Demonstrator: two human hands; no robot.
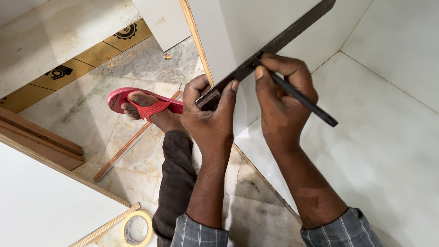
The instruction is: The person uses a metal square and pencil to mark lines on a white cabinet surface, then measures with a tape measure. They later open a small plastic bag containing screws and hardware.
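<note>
Down on the left, a roll of tape [136, 228] lies on the stone floor [137, 151] beside a foot in a red sandal [146, 106]; the left hand [208, 116] has its fingers closed on the end of a dark metal square [270, 48], pressing it flat on the white board [256, 23]; the right hand [283, 98] pinches a dark pencil [304, 99], tip touching the square's edge.

Grey plaid shirt cuffs [201, 235] are pushed up both forearms; dark brown trousers [176, 183] cover the leg, and a red flip-flop [137, 103] is on the foot.
</note>
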